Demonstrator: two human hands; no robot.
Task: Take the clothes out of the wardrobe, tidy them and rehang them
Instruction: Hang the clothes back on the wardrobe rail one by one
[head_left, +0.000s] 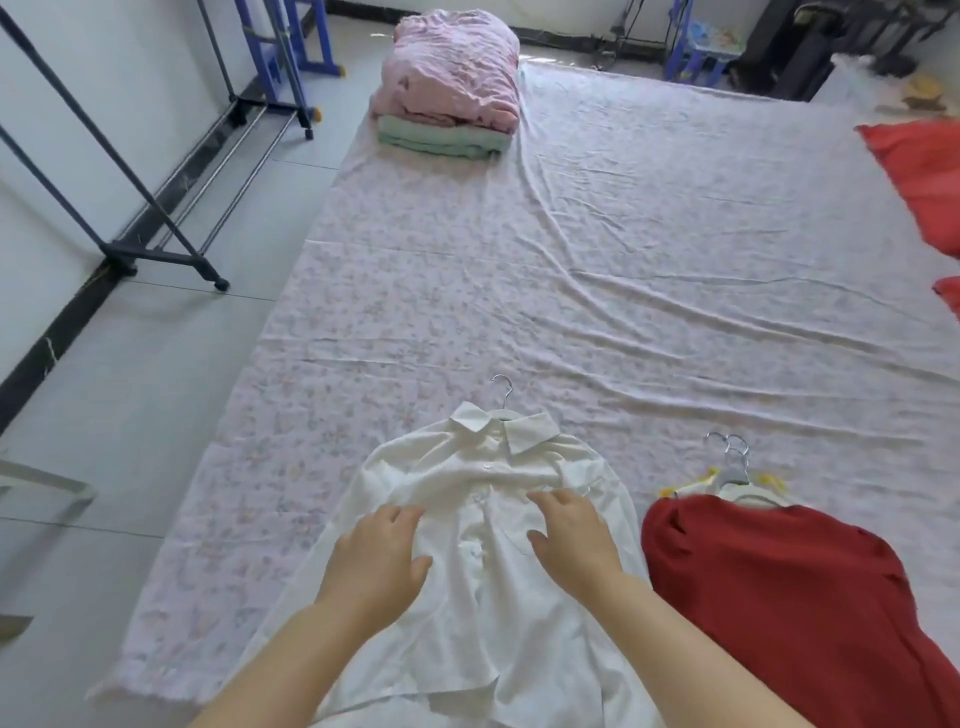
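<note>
- Head view: a white shirt (483, 613) lies front-up on a pale floral sheet (597, 291), in the near middle of the picture.
- Its long axis runs from the person outward: the collar points away and the hem lies nearest the person.
- The shirt is on a hanger whose metal hook (503, 387) sticks out past the collar onto the sheet.
- The left grip (376, 558), a bare hand, rests palm-down on the shirt's chest left of the button line, with its fingers loosely bent and the thumb spread; it clasps nothing.
- The right grip (571, 535) rests the same way just right of the button line, its fingertips touching the wrinkled cloth near a button, with no fold visibly pinched.
- Just beside the shirt on the right lies a dark red garment (779, 608), with a bunch of hangers (735, 470) at its far end, their hooks pointing away.
- At the far end of the sheet a folded pink quilt (452, 67) sits on a folded green blanket (441, 137), well apart from the shirt.
- A bright red cloth (919, 176) lies at the right edge.
- On the grey floor to the left stands a dark metal garment rack (130, 171).
</note>
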